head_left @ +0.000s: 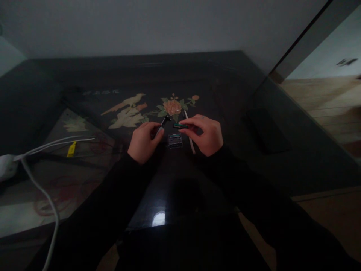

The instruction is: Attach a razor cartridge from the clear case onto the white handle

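While the fingers (158,132) of the left hand (143,141) curl around the lower end of a slim dark razor handle (163,123), gripping it so that its bent black head points up and to the right, the fingers (188,123) of the right hand (207,134) pinch a small green-tinted cartridge (179,125) by one end and hold it level, just beside the head of the handle; whether the two parts touch I cannot tell in this dim light. Directly below the gap between the hands, a small rectangular cartridge holder (175,140) lies flat on the surface (267,169), near both thumbs. A thin pale strip (191,145) runs along the surface under the right hand, partly hidden by it. Both arms come forward in black sleeves (113,195). The surface is dark and glossy, with an inlaid picture of a pale bird (126,111) to the left of the hands and a pink flower (172,107) with green leaves just beyond them. Farther left, white cables (42,188) trail across the surface from a white plug (5,167), and a small yellow tag (71,149) lies beside them. To the right, well apart from the hands, a flat dark slab like a phone (266,130) rests near the edge, and beyond it lies a pale wooden floor (324,99).
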Action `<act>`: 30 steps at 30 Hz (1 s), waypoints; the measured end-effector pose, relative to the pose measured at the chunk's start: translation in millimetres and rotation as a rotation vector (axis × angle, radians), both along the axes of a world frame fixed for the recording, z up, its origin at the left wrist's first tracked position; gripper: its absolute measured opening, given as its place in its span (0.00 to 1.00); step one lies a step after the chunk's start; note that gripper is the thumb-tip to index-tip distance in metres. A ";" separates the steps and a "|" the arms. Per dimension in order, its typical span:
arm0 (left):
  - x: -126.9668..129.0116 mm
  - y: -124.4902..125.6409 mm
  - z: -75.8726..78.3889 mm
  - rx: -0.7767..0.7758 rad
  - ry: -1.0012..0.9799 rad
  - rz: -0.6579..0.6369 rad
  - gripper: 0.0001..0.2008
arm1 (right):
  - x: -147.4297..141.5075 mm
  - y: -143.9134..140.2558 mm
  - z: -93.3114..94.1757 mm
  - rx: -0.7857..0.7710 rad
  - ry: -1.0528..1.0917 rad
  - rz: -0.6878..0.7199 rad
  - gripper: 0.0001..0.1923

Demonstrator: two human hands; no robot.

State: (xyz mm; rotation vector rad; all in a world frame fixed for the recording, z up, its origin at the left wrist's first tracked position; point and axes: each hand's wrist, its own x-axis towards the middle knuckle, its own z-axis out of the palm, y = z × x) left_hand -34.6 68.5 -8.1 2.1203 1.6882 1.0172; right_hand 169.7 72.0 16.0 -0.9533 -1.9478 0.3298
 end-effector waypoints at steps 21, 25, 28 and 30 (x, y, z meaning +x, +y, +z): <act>44.1 -43.3 32.4 -0.399 -0.807 -0.280 0.13 | 2.4 -14.1 20.5 0.194 0.183 -0.053 0.05; 44.1 -44.0 31.7 -0.384 -0.795 -0.278 0.13 | 2.2 -14.3 20.4 0.172 0.164 -0.053 0.06; 43.9 -43.8 31.2 -0.373 -0.783 -0.279 0.13 | 2.3 -14.3 20.2 0.167 0.170 -0.032 0.06; 43.9 -43.7 31.4 -0.369 -0.775 -0.272 0.13 | 2.4 -14.2 20.2 0.168 0.169 -0.027 0.06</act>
